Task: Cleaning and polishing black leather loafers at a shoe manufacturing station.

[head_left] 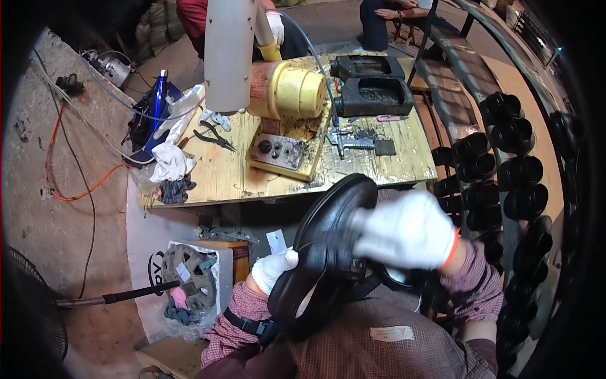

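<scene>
A black leather shoe [325,243] is held up over my lap, tilted, its toe towards the workbench. My left hand [274,270], in a white glove, grips it from the left side, with the thumb on its edge. Over the shoe's right side is my right hand [410,230], also white-gloved with an orange cuff edge. Motion smears its fingers, so whether they hold anything cannot be made out. A small white tag [276,241] shows beside my left hand.
Ahead stands a wooden workbench [214,183] with a yellow machine [287,91], pliers [214,137], a spray gun [353,144] and black trays [375,96]. Racks of black shoes [521,180] line the right. A box with scraps [189,275] and a fan [38,303] are left. Other people sit beyond.
</scene>
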A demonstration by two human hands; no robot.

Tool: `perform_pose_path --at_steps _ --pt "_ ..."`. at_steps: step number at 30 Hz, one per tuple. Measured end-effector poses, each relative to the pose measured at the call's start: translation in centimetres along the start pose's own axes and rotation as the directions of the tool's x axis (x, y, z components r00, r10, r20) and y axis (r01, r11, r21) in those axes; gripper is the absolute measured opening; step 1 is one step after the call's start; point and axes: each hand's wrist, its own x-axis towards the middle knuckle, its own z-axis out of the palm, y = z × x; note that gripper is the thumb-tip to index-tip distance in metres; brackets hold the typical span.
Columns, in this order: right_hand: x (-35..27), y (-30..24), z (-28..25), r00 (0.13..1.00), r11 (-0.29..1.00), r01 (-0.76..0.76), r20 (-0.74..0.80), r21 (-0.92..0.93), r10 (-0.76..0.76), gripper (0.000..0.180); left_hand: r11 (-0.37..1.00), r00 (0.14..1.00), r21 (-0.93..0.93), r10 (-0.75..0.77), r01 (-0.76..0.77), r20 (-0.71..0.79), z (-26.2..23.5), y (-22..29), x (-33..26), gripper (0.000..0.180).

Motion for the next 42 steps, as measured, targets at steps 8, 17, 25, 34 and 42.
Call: perform_pose_path --at_steps 8,17,25,34,42 --pt "1.2 1.1 -1.1 0.988 0.996 0.071 0.144 -0.053 -0.063 0.032 0.971 0.995 -0.217 -0.098 0.102 0.028 1.8 0.2 -1.2 0.068" --pt "-0.3 8.5 0.9 0.934 0.880 -0.330 -0.251 -0.340 0.253 0.018 0.971 0.998 -0.230 0.065 -0.069 -0.026 0.2 0.7 -1.3 0.071" --pt "-6.4 4.5 2.0 0.700 0.777 -0.534 -0.341 0.334 0.627 0.034 0.765 0.786 0.331 0.610 -0.553 -0.097 0.4 7.7 0.2 0.082" --pt "-10.1 1.7 3.2 0.572 0.653 -0.630 -0.318 0.420 0.756 0.035 0.690 0.682 0.295 0.716 -0.661 -0.147 2.1 10.3 1.4 0.082" --pt "-7.4 -1.0 2.7 0.645 0.668 -0.566 -0.244 0.483 0.724 0.042 0.833 0.834 0.042 0.549 -0.551 0.050 -1.4 5.3 3.1 0.104"
